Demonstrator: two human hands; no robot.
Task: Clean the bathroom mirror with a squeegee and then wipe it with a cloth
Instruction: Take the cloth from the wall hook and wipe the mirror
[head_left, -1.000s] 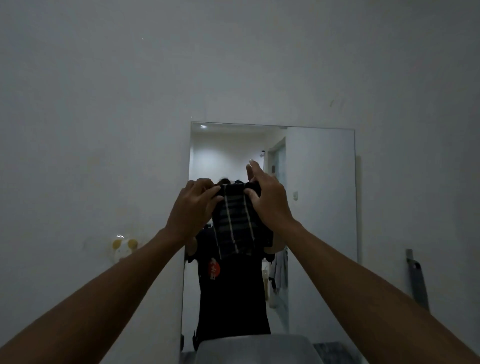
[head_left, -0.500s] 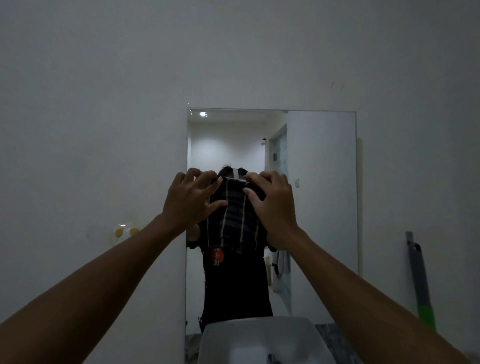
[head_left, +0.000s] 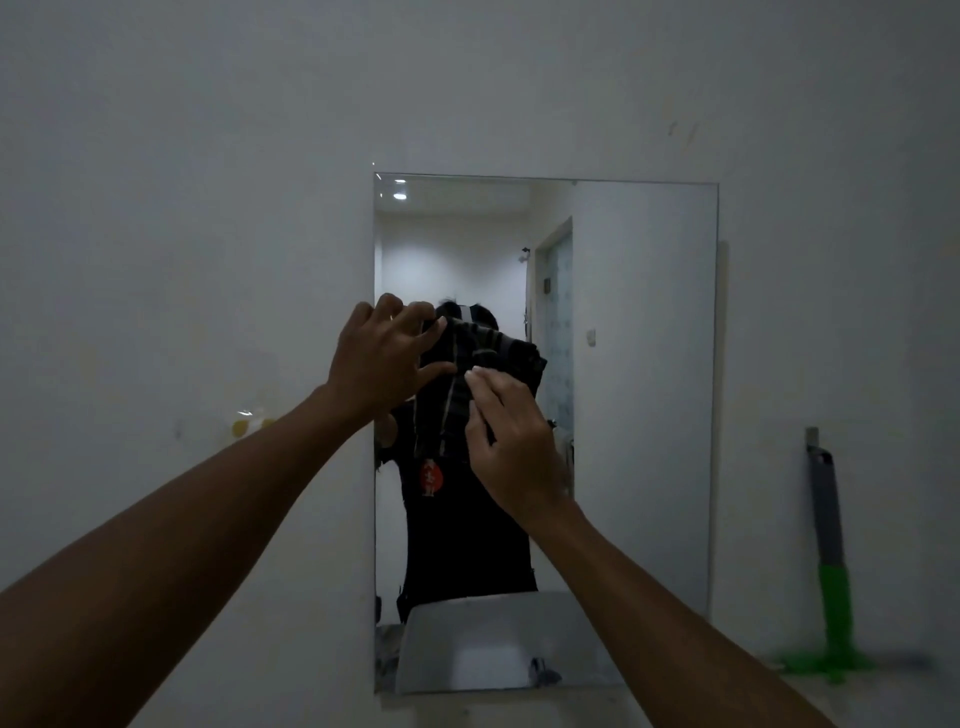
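Note:
A frameless rectangular mirror (head_left: 644, 364) hangs on the white wall. In front of its left half I hold a dark cloth (head_left: 452, 395) with pale stripes. My left hand (head_left: 382, 364) grips the cloth's upper left corner with spread fingers. My right hand (head_left: 511, 441) pinches the cloth's right side lower down, near its middle. The cloth is bunched at the top right and hangs between both hands. A squeegee (head_left: 831, 561) with a grey and green handle leans upright against the wall, to the right of the mirror, blade down.
A white basin shows reflected in the mirror's lower part (head_left: 498, 639). A person in a dark shirt is reflected behind the cloth. A small yellow and white object (head_left: 249, 423) sticks on the wall to the left of the mirror.
My right hand has dropped from the cloth's top edge to its right side. The cloth now bunches at the top right. The view has tilted down, so the squeegee shows fully.

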